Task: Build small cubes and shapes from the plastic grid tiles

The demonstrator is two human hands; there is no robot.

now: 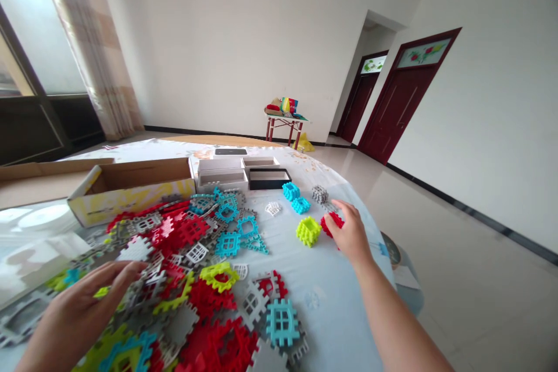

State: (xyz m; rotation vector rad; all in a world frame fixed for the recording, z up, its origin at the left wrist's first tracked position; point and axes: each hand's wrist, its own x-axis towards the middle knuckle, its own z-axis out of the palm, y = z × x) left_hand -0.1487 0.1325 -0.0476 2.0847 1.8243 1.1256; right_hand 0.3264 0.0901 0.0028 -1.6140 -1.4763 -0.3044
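Note:
My right hand [351, 232] is closed around a red cube of interlocking plastic panels [332, 224] at the right side of the table. Just left of it sits a lime-green cube [308, 231]. Behind these are two blue cubes [291, 190] and a grey cube [319, 194]. My left hand [87, 308] hovers over the left part of a heap of notched building panels [192, 229] in red, grey, blue, green and white. Its fingers are stretched out, and the fingertips come near white and grey window pieces; no held piece shows there.
Behind the heap stands an open cardboard box [135, 195], with small white trays [222, 179] and a black tray [270, 179] beside it. A dark phone-like slab [231, 151] lies farther back. Clear plastic packaging [39, 244] is at the left. A stool [394, 253] stands beyond the table's right edge.

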